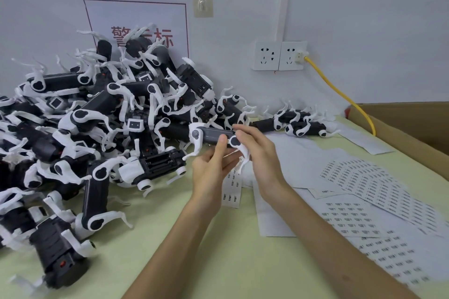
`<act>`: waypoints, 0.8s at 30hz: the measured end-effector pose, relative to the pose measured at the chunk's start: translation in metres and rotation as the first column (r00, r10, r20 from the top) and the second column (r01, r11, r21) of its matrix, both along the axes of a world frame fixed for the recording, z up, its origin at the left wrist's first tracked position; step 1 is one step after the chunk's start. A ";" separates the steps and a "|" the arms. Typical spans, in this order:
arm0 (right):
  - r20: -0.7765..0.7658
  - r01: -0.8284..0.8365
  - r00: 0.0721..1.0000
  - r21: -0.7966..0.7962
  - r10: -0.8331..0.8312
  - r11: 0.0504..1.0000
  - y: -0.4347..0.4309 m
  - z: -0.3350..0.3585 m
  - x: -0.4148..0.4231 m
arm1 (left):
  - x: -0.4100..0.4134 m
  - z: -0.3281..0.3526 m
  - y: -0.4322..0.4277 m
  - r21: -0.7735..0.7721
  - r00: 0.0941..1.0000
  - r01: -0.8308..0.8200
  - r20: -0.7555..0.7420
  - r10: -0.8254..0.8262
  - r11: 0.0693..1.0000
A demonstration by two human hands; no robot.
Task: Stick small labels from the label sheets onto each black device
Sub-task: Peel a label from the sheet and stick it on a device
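A: Where is the device (213, 135) at this moment?

B: It is in the air above the table (206, 238), just in front of the pile (97, 116). It lies almost level, with its white legs hanging down.

A: How do the hands hold it?

B: The left hand (213, 165) grips it from below, near the middle. Its thumb is pressed on the dark side and its fingers are curled under the body. The right hand (252, 150) pinches the right end, with fingers over the top and the thumb by the round white joint.

A: Is there a label on a fingertip?

B: I cannot tell; it is too small to see.

A: And the sheets (364, 182)?

B: They lie spread on the right side of the table, overlapping each other. A narrow strip (232, 189) lies flat under the hands.

A: What else is there?

B: The pile fills the left side and leans on the wall under a sign (138, 26). A yellow cable (340, 92) runs from the sockets (279, 56) down behind a box (413, 124) at the right edge.
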State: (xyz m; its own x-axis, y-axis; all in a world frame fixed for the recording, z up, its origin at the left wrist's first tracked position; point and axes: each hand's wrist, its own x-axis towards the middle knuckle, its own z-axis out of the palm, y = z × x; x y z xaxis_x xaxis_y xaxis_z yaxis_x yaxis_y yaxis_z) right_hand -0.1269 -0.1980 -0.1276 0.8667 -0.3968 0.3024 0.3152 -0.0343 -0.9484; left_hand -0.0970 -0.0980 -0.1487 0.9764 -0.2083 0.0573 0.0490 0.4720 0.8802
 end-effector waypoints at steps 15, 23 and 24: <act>-0.201 -0.109 0.978 -0.237 0.061 0.965 -0.021 -0.007 0.009 | 0.005 -0.008 0.005 0.260 0.999 -0.050 0.011 0.049 0.964; 0.005 -0.008 1.000 0.888 0.009 0.459 -0.127 0.000 0.001 | -0.011 -0.004 -0.005 0.509 0.930 0.177 0.193 -0.312 0.842; 0.152 -0.116 0.984 0.941 -0.089 0.318 -0.148 0.001 -0.008 | -0.012 -0.004 -0.005 0.507 0.926 0.189 0.192 -0.324 0.841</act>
State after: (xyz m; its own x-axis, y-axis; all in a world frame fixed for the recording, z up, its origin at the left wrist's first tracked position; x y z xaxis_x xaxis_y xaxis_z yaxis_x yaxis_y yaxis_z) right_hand -0.1345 -0.3459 -0.1262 0.8594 -0.4886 -0.1504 0.4393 0.8563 -0.2717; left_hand -0.1086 -0.1033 -0.1525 0.8465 -0.5162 0.1304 -0.1522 0.0001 0.9884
